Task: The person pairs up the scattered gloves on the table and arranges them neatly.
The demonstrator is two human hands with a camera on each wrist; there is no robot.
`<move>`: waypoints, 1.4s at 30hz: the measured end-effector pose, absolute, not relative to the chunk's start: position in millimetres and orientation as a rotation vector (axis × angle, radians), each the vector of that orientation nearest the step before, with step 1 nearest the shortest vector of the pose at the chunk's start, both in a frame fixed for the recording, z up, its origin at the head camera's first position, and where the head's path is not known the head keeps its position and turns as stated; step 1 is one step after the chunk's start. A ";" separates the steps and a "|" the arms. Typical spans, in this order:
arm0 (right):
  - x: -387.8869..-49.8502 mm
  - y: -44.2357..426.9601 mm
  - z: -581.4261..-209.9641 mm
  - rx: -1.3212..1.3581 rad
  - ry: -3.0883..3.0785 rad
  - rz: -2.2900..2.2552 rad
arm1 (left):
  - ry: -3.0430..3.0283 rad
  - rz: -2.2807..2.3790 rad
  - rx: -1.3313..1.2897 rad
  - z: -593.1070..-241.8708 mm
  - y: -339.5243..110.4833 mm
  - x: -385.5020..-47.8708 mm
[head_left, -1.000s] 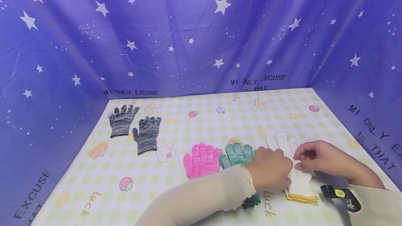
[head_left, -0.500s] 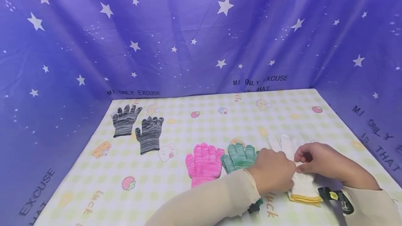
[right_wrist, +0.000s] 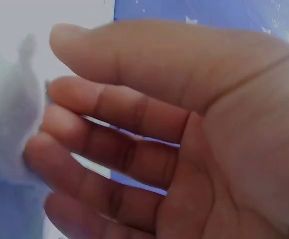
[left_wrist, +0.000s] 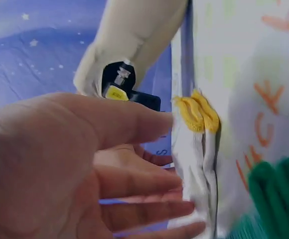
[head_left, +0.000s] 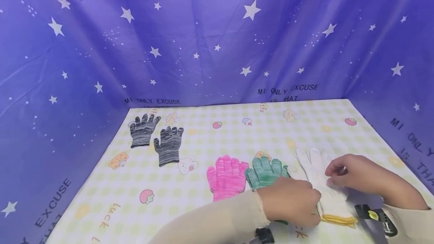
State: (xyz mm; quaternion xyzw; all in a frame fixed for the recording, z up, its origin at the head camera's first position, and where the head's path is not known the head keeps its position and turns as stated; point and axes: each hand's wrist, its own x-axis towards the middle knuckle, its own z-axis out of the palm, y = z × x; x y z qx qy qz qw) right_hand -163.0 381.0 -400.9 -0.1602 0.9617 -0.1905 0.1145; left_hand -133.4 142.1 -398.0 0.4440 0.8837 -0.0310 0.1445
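Observation:
A pair of white gloves (head_left: 325, 197) with yellow cuffs lies stacked at the right of the table, fingers pointing away. My left hand (head_left: 293, 200) is at the gloves' left side, near the cuffs. In the left wrist view its thumb and fingers are spread apart, fingertips by the edge of the white fabric; contact is hard to tell. My right hand (head_left: 359, 174) is at the gloves' right side, its fingers loosely bent with nothing between them. Green gloves (head_left: 266, 172) lie left of the white ones, partly hidden beneath my left hand and sleeve.
Pink gloves (head_left: 227, 178) lie left of the green ones, their lower part behind my left sleeve (head_left: 217, 217). Two grey-black gloves (head_left: 168, 148) lie apart at the far left. A purple starry curtain (head_left: 210, 37) surrounds the checked table (head_left: 190, 214).
My left hand has moved down along the white gloves toward their cuffs, and its fingers have loosened. The right hand stays beside them. The head view has shifted slightly left.

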 end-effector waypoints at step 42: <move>-212.0 135.6 -371.2 -0.935 3.023 -0.506 | 3.211 0.285 0.918 -384.9 -105.5 -194.4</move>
